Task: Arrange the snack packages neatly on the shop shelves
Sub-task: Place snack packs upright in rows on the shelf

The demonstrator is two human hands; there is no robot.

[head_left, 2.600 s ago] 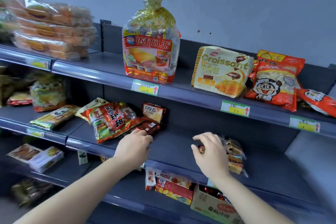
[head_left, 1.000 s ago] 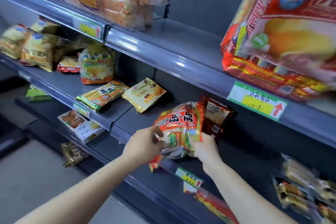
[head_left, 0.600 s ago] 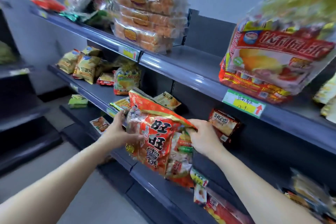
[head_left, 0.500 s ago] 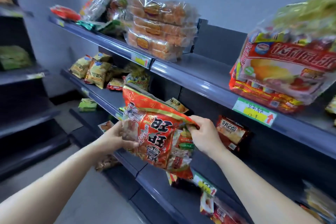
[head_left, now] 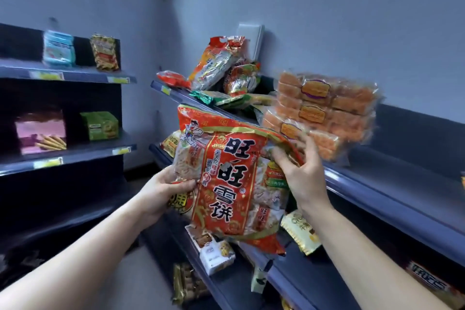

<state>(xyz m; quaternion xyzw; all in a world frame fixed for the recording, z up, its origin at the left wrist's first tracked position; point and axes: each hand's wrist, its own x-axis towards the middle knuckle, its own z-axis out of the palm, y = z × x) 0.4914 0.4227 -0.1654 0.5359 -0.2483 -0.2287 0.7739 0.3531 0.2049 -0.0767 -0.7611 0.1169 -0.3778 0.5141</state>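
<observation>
Your left grip and right grip both clench the crinkly, glossy red plastic bag of rice crackers at frame centre, in front of the blue-grey shelf carrying clear-wrapped orange cakes.

Big red bag half hides yellow pkg; pink box too blurred to read

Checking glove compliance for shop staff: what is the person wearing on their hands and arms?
Nothing shows. The left hand and right hand are bare: no gloves, rings, watch or bracelet visible. The left forearm and right forearm are uncovered to the frame edge, so no sleeve is in view.
</observation>
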